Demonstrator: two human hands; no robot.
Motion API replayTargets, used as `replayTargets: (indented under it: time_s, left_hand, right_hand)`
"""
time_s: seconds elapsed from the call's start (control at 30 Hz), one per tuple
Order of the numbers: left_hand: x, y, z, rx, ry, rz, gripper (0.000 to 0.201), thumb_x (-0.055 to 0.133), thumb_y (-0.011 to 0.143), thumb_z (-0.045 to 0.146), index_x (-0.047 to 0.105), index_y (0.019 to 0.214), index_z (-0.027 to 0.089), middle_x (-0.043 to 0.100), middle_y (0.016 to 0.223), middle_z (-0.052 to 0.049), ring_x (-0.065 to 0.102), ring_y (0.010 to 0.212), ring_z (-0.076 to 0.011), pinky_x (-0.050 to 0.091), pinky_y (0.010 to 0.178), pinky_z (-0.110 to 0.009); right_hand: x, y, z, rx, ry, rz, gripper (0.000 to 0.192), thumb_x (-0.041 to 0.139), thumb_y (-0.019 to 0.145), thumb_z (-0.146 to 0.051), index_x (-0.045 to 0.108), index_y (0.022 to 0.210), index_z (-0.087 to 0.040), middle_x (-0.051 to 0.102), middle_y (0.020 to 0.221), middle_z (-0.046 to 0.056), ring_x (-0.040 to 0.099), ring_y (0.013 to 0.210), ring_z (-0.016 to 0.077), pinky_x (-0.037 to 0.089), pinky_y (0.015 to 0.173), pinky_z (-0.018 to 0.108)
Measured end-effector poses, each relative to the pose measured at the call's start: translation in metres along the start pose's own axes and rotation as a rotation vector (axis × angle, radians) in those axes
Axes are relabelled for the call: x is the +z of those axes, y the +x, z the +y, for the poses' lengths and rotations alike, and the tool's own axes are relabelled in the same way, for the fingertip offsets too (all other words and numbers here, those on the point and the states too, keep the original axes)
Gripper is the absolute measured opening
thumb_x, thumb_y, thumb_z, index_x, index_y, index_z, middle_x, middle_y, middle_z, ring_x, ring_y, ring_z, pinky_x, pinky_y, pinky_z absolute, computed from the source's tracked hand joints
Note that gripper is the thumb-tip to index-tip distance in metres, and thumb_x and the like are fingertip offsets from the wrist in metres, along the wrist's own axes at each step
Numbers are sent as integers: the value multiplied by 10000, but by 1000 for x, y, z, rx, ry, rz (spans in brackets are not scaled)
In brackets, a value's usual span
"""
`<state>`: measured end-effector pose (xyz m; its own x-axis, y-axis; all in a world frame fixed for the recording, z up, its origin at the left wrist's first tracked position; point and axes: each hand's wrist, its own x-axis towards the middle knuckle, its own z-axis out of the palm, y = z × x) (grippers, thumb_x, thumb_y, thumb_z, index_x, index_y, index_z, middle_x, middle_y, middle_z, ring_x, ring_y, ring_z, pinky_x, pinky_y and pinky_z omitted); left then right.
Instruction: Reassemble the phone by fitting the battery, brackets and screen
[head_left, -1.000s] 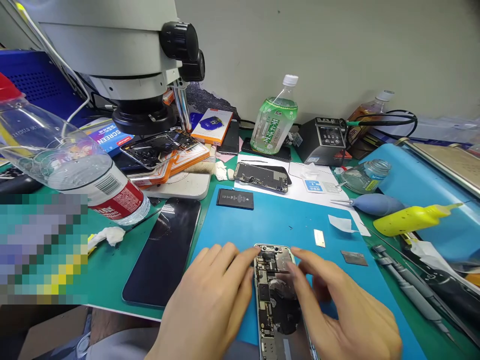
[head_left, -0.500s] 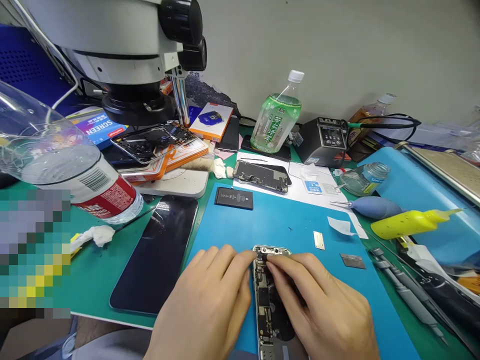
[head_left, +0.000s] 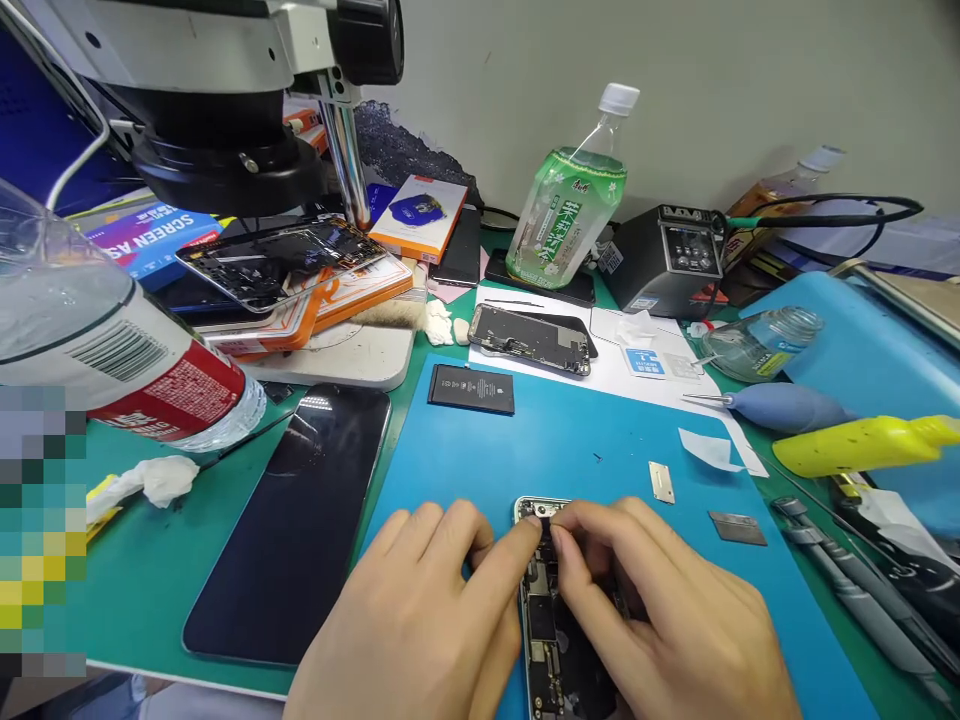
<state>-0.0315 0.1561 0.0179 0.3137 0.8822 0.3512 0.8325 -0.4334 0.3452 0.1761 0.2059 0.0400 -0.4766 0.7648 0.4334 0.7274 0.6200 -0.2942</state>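
Both hands meet over the opened phone (head_left: 551, 640) on the blue mat (head_left: 600, 440): my left hand (head_left: 420, 620) braces its left edge with fingers loosely curled, while my right hand (head_left: 660, 620) pinches at a small part near the top end, so the chassis stays put. Its long axis runs six to twelve o'clock, top end pointing away from me, with the loose battery (head_left: 471, 388) lying at eleven o'clock.

Left hand (head_left: 420, 620) and right hand (head_left: 660, 620) pinch at opened phone (head_left: 551, 640) on blue mat (head_left: 585, 440).
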Motion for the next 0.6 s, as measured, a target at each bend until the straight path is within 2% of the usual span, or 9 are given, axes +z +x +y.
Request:
replayTargets:
  time_s: [0.27,0.4,0.6]
  left_hand:
    - [2,3,-2,6,20,19,429,526,1048,131,635,1448,245,641,892,-8,584,705,-188,423,617,-367]
    - [1,2,-4,18,21,9,430,521,1057,138,624,1462,237,652,904,-9,585,704,-186,435,624,-369]
    - [0,-1,-3,9,6,8,413,500,1074,151,618,1460,236,651,897,-9,582,703,-189,433,634,-364]
  right_hand:
    - [0,2,1,39,21,33,151,550,1146,-288,692,1105,-258,764,905,-21,755,721,98,549,673,201]
    - [0,-1,3,27,0,4,145,559,1144,-292,700,1143,-256,770,907,-9,762,727,113,558,661,207]
    - [-4,-11,7,-29,21,-69,148,587,1126,-259,714,1200,-251,790,959,26,806,832,145,609,742,207]
